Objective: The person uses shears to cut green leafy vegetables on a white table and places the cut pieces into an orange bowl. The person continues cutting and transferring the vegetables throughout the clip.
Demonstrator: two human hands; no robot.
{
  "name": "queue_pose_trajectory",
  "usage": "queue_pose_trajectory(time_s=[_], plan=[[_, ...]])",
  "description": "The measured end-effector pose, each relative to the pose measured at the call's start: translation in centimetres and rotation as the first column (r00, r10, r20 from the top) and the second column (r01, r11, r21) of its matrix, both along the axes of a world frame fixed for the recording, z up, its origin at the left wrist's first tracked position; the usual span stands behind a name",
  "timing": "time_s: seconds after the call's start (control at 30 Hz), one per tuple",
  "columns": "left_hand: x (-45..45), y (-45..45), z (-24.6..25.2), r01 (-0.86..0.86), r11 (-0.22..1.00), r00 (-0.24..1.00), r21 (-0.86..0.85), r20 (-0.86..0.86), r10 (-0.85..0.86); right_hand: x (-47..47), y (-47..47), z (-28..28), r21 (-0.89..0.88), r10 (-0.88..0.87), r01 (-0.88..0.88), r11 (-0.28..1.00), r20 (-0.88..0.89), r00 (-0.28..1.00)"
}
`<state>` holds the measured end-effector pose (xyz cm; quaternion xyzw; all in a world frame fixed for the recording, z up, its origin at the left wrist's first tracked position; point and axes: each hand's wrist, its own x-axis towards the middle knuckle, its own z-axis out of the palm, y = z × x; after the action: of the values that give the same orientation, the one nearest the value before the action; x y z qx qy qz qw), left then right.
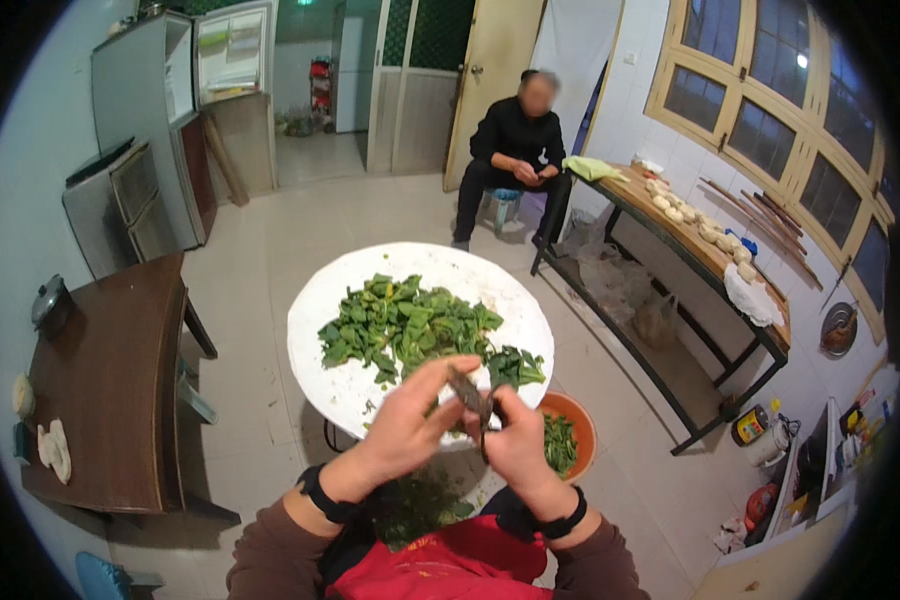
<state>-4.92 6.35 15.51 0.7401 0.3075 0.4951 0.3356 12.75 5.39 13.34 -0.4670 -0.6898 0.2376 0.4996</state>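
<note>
Both hands are raised over the near edge of a round white table [315, 315]. My left hand [412, 412] has its fingers spread against a dark, wilted-looking piece [468, 394], perhaps a leaf or root clump. My right hand [516, 435] pinches the same dark piece at its right side. Beyond the hands a pile of green leafy vegetables [412, 319] lies on the table, and a smaller bunch of greens [516, 366] lies to its right. An orange basin [586, 435] holding cut greens [559, 445] stands right of the table. More greens [424, 502] are below my forearms.
A person [521, 142] in dark clothes sits on a stool past the table. Along the right wall stands a metal-framed table [667, 240] bearing dough pieces [709, 229]. At the left is a brown wooden table [112, 390] with a lidded pot [52, 304].
</note>
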Motion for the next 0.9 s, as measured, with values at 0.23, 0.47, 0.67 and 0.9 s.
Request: queue_pose_trajectory(time_s=[0.23, 0.47, 0.67, 0.9], plan=[[0.0, -0.7, -2.9, 0.105, 0.977, 0.95, -0.185, -0.271, -0.153, -0.1, -1.8, -2.8, -0.062, 0.069, -0.081, 0.995, -0.169, 0.983], [-0.8, -1.5, -3.4, 0.195, 0.881, 0.91, -0.431, -0.255, -0.327, 0.1, -3.1, -3.2, -0.129, 0.029, -0.032, 0.991, -0.029, 0.999], [-1.3, -1.0, -4.5, 0.221, 0.819, 0.908, -0.529, -0.194, -0.37, 0.2, -2.5, -3.1, -0.106, 0.043, -0.05, 0.993, -0.07, 0.997], [-0.1, -0.8, -2.9, 0.195, 0.918, 0.883, -0.345, -0.345, -0.318, 0.5, -2.4, -2.3, 0.094, 0.015, -0.013, 0.995, -0.022, 1.0]])
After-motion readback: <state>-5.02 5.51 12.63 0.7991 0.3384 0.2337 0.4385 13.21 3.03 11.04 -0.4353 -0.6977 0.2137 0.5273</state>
